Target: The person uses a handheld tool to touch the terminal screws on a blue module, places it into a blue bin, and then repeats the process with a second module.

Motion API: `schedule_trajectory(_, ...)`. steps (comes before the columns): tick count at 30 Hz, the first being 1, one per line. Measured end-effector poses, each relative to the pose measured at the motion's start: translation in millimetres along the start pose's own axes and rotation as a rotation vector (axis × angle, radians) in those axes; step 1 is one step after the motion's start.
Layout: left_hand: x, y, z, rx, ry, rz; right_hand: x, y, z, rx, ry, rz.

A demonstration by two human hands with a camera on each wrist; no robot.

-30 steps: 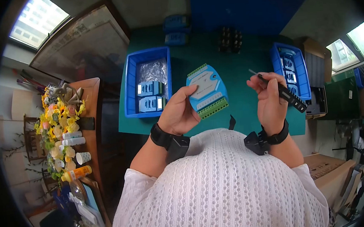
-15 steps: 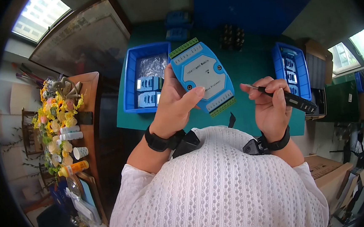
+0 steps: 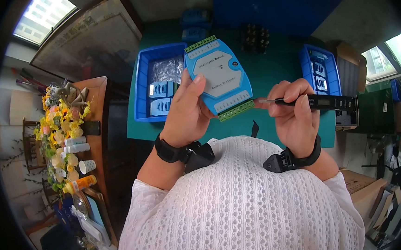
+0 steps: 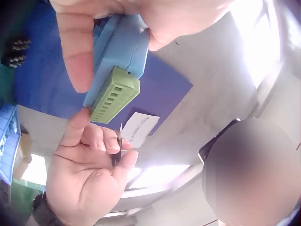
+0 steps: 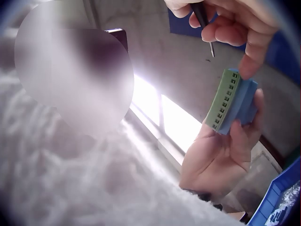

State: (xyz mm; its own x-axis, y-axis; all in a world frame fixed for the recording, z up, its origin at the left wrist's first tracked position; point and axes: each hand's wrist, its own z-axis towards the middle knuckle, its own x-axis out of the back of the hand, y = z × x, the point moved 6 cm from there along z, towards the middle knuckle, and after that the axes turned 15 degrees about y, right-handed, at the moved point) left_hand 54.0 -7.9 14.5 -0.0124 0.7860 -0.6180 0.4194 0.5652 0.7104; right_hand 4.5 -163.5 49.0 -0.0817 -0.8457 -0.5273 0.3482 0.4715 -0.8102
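Observation:
My left hand (image 3: 181, 112) grips a blue electronic module (image 3: 218, 72) by its left side, thumb over the pale printed label. Green screw terminal blocks (image 3: 236, 111) line two opposite ends of the module. In my right hand (image 3: 297, 118) is a black voltage tester screwdriver (image 3: 322, 101), pinched with its thin metal tip pointing left toward the near terminal block. One right fingertip (image 5: 249, 68) lies right at the corner of that block. From the left wrist, the screwdriver tip (image 4: 120, 129) shows just apart from the green block.
On the green table (image 3: 275, 68), a blue bin (image 3: 138, 97) at left holds similar modules and clear plastic. Another blue bin (image 3: 336, 73) of modules stands at right. Farther back are stacked blue modules (image 3: 195, 32) and dark small parts (image 3: 256, 37). Flowers (image 3: 64, 134) cover a wooden side table.
The module has come up closer, its label turning more into view. My right hand has moved left, bringing the screwdriver nearer the terminal block and swinging it almost level.

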Motion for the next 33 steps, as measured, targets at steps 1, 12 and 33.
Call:
schedule_trajectory(1, 0.3, -0.5, 2.3, 0.015, -0.031, -0.009, -1.3, 0.0, -0.1, 0.013, -0.017, -0.049)
schedule_trajectory(12, -4.1, 9.3, -2.4, -0.073, -0.092, 0.078, -0.3, -5.1, 0.3, 0.091, -0.077, -0.178)
schedule_trajectory(33, -9.2, 5.8, -9.5, -0.108, -0.104, 0.112, -8.4, -4.5, -5.6, 0.109, -0.097, -0.394)
